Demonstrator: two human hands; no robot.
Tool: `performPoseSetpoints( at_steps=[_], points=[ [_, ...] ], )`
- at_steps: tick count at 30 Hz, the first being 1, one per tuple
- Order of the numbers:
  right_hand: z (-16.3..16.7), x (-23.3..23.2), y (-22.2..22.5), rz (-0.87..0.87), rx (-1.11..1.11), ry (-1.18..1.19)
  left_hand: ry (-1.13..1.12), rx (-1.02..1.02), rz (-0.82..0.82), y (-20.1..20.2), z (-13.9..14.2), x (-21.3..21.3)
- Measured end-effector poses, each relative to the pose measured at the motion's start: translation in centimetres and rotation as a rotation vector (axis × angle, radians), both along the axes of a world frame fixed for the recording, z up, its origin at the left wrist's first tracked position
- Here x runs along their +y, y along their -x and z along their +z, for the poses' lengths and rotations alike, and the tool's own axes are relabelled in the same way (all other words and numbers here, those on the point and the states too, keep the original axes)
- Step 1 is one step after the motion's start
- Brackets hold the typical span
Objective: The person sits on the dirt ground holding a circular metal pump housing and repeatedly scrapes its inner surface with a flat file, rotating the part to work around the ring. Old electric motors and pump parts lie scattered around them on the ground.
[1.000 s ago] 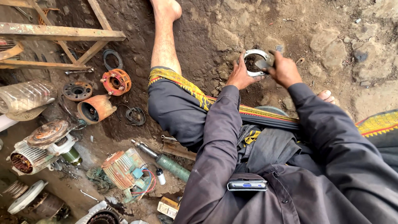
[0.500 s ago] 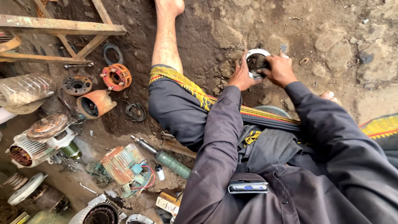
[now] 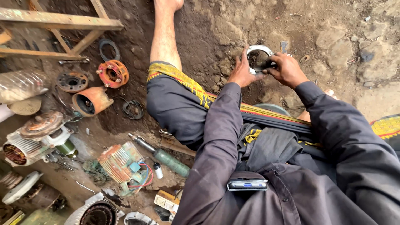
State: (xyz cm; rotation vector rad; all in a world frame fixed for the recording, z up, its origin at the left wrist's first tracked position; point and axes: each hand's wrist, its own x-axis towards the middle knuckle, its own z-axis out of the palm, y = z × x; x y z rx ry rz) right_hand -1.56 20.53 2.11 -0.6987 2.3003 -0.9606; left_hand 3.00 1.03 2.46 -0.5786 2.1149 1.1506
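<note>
I sit on a dirt floor with one bare leg stretched forward. My left hand grips the left side of a grey metal ring-shaped part held above the ground. My right hand is closed on the ring's lower right edge, fingers pressed at its inside; whether it also holds a small tool is unclear. The middle of the ring looks dark and greasy. Both arms wear dark grey sleeves.
Motor parts lie at left: an orange flange, an orange housing, a dark round flange, a finned motor, a wired motor body, a green cylinder. A rusty metal frame stands top left. A phone sits in my pocket.
Both hands and the ring stay together; my right hand has shifted slightly on the ring's edge. The view has tilted a little downward and left.
</note>
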Motion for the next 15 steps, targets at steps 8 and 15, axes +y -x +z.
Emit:
performPoseSetpoints(
  at_steps=[8,15],
  points=[
    [-0.4,-0.6,0.2,0.123,0.084,-0.054,-0.002,0.029,-0.009,0.0,-0.3,-0.1],
    [-0.1,-0.6,0.5,0.185,0.192,-0.07,-0.007,-0.004,0.012,0.2,0.0,-0.1]
  ],
)
